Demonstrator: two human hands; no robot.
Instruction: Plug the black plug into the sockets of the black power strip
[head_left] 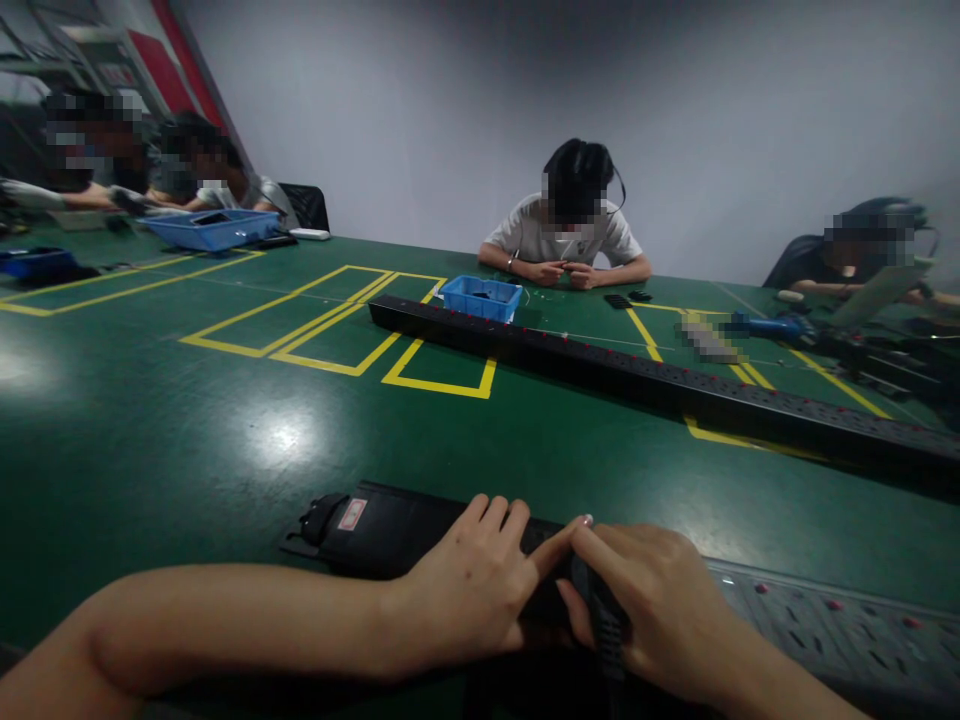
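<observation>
A long black power strip lies across the near side of the green table, with a red and white label and a round black fitting at its left end. My left hand is closed over its upper edge, fingertips past the far side and index finger pointing toward the other hand. In my right hand is a black power plug, its ribbed cord running down toward me. The plug is against the strip's face; whether it sits in a socket is hidden by my fingers. Sockets with red dots show to the right.
A second long black power strip lies diagonally beyond my hands. Behind it stands a blue bin, with a person seated opposite. Another blue bin is at the far left, near two people. Yellow tape marks the green table.
</observation>
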